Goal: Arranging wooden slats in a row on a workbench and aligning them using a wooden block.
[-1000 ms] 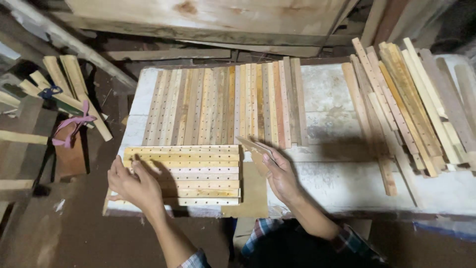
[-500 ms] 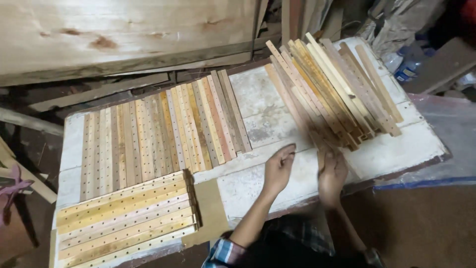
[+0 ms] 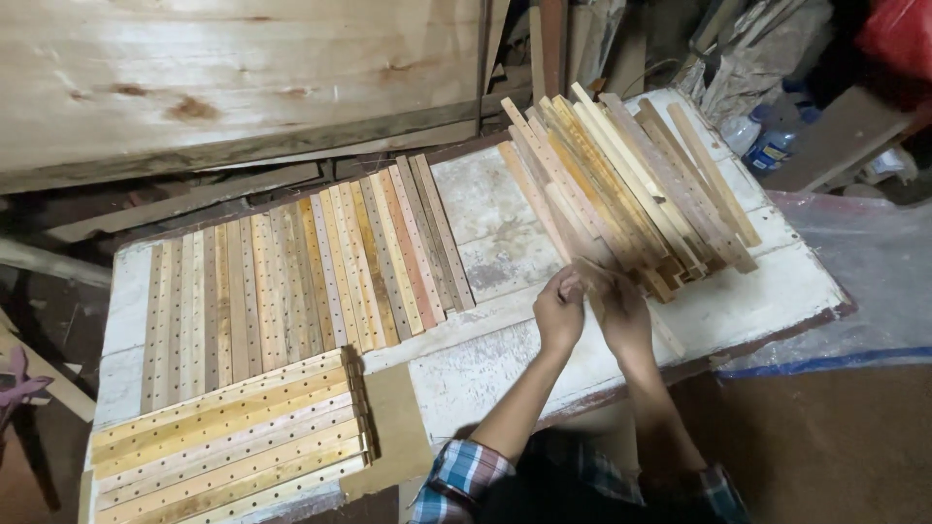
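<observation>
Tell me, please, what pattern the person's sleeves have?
The sleeves are plaid in blue, white and red, seen in the head view.

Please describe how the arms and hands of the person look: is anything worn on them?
Both hands, left hand and right hand, are bare, without gloves. The forearms are bare too. Plaid sleeves in blue, white and red are rolled up near the elbows.

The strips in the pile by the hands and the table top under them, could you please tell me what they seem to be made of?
Strips: bare wood, apparently unfinished; grain shows, tones from pale to brown. Table top: probably painted boards; white coat worn and stained.
</observation>
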